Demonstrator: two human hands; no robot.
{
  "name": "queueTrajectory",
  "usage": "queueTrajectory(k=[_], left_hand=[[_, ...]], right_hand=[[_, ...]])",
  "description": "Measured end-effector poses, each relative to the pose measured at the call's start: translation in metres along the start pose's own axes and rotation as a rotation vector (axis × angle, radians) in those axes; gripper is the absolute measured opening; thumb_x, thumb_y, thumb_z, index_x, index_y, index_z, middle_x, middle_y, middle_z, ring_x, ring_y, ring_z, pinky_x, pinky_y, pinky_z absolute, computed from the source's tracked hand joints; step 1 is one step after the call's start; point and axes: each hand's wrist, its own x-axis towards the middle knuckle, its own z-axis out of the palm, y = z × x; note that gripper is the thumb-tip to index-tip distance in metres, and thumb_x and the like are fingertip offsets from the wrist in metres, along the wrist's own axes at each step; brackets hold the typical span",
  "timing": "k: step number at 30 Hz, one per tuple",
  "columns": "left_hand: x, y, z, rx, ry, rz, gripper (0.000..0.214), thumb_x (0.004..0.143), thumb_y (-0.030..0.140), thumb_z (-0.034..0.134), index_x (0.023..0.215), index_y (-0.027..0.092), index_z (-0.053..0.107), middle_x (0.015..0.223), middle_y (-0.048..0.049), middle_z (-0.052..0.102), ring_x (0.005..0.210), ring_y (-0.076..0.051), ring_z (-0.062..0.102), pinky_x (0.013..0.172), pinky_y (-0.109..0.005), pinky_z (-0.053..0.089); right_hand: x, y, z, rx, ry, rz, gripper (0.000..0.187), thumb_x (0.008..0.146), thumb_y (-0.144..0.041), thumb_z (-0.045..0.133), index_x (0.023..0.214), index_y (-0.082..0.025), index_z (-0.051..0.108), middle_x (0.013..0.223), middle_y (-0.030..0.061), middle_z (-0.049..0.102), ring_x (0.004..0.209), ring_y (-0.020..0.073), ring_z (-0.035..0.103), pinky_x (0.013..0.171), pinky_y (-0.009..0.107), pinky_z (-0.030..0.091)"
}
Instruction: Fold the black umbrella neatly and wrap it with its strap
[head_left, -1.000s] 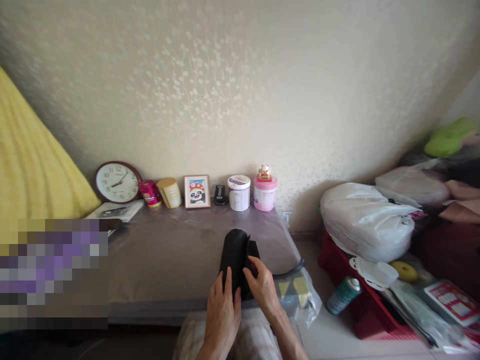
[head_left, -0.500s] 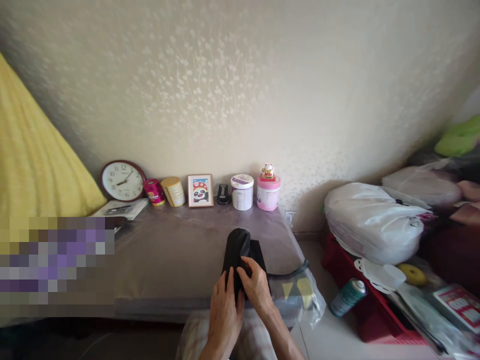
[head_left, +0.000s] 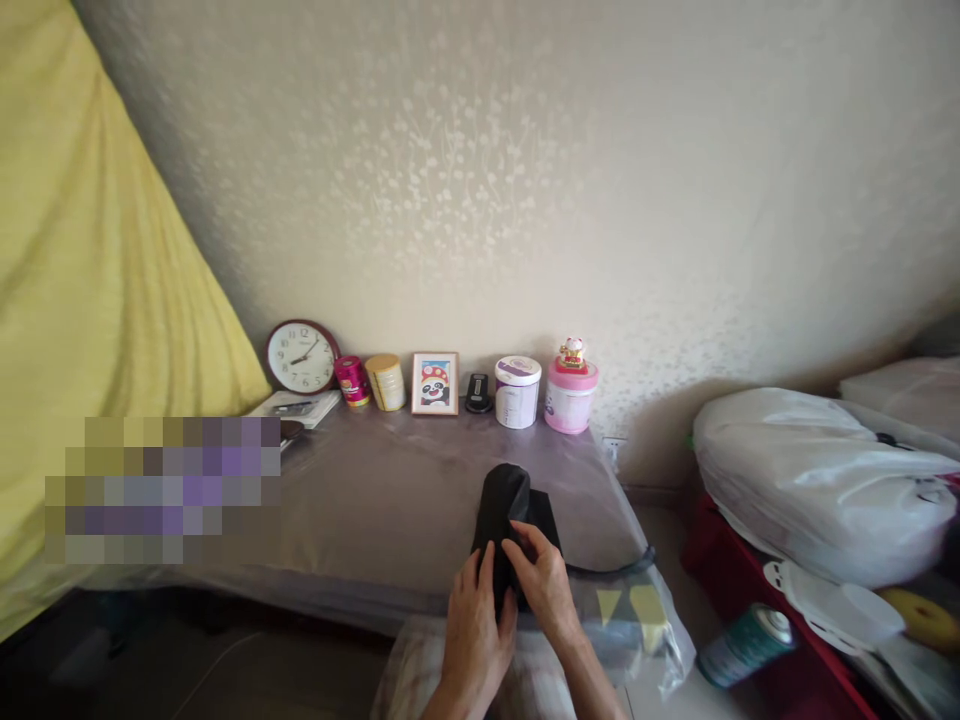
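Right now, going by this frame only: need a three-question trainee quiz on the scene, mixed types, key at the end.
1. True or false: the left hand and the right hand both touch the black item.

2. Multiple choice: what sits on top of the pink-lidded tub?
A) a round clock
B) a cat figurine
C) a spray can

3. Fill in the blank: the framed panda picture stands between the yellow-lidded container and a small ____ device.

Key: 1. True. 2. B. 3. black.
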Motion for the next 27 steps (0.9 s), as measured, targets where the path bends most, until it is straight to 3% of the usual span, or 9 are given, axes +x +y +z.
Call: queueTrajectory(k=[6, 13, 19, 27], left_hand=[[0.0, 0.002, -0.004, 0.023, -0.031, 0.006, 0.047, 0.084, 0.021, 0.041, 0.13, 0.008, 0.042, 0.121, -0.0151, 0.054, 0.112, -0.022, 0.051, 0.093, -0.036, 0.044], [0.001, 0.005, -0.004, 0.079, -0.092, -0.046, 0.05, 0.082, 0.019, 0.04, 0.13, 0.009, 0.043, 0.126, -0.0145, 0.052, 0.115, -0.024, 0.049, 0.095, -0.038, 0.042], [-0.001, 0.006, -0.009, 0.059, -0.153, -0.048, 0.053, 0.08, 0.022, 0.043, 0.131, 0.01, 0.042, 0.129, -0.0145, 0.05, 0.117, -0.025, 0.047, 0.097, -0.039, 0.039], [0.006, 0.007, -0.015, -0.007, -0.253, -0.148, 0.051, 0.083, 0.028, 0.042, 0.13, 0.01, 0.043, 0.13, -0.0142, 0.05, 0.119, -0.023, 0.045, 0.1, -0.034, 0.035]], right_hand=[[0.004, 0.001, -0.002, 0.117, -0.029, 0.083, 0.041, 0.07, -0.041, 0.062, 0.099, -0.012, 0.065, 0.077, 0.0067, 0.069, 0.068, 0.0207, 0.063, 0.058, 0.03, 0.051], [0.007, 0.002, 0.005, 0.127, -0.051, 0.101, 0.043, 0.07, -0.041, 0.062, 0.101, -0.011, 0.064, 0.078, 0.0067, 0.067, 0.067, 0.0197, 0.062, 0.058, 0.029, 0.05], [0.005, -0.007, 0.012, 0.033, -0.034, 0.064, 0.039, 0.069, -0.037, 0.061, 0.098, -0.011, 0.066, 0.067, 0.0029, 0.063, 0.062, 0.0171, 0.059, 0.059, 0.028, 0.049], [0.004, -0.019, 0.017, -0.146, -0.031, 0.028, 0.033, 0.069, -0.029, 0.059, 0.097, -0.013, 0.068, 0.07, 0.0038, 0.066, 0.066, 0.0174, 0.061, 0.065, 0.027, 0.048]])
